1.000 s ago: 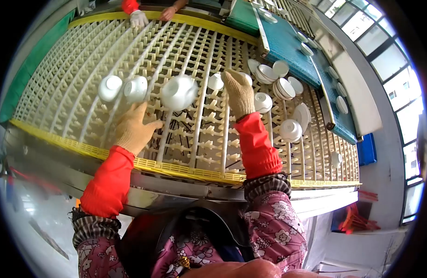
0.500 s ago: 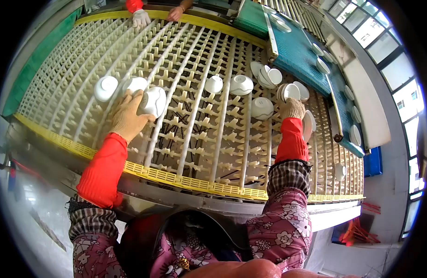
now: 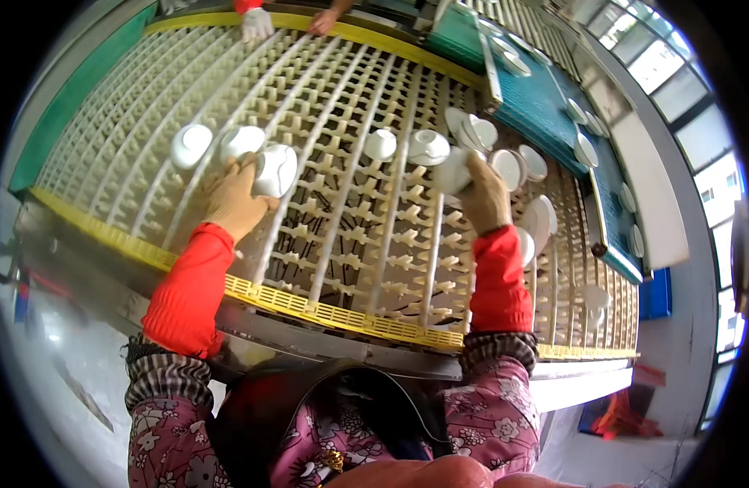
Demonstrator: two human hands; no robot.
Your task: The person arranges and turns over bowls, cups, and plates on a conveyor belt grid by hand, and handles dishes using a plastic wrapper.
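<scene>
In the head view, my left hand (image 3: pixel 232 195), in a tan glove, has its fingers and thumb around the near side of a white bowl (image 3: pixel 277 171) resting upside down on the pegged conveyor (image 3: pixel 390 260). Just beyond its fingertips is another upturned bowl (image 3: pixel 243 141). My right hand (image 3: pixel 486 195), gloved too, is closed on the right side of a white bowl (image 3: pixel 451 172), which looks slightly blurred. Close to it stand an upturned bowl (image 3: pixel 429 148) and a nested group of bowls (image 3: pixel 478 132). More bowls (image 3: pixel 508 168) lie on their sides right of this hand.
Yellow edging (image 3: pixel 342 317) borders the conveyor. At the right runs a green belt (image 3: pixel 545 122) carrying several white bowls. Across the conveyor, another person's gloved hand (image 3: pixel 257 26) and bare hand (image 3: pixel 322 23) rest at its far edge. A blue bin (image 3: pixel 655 291) stands at right.
My right hand has moved left from the bowls at the right to the single bowl, which has shifted slightly up and left. My left hand stays at its bowl.
</scene>
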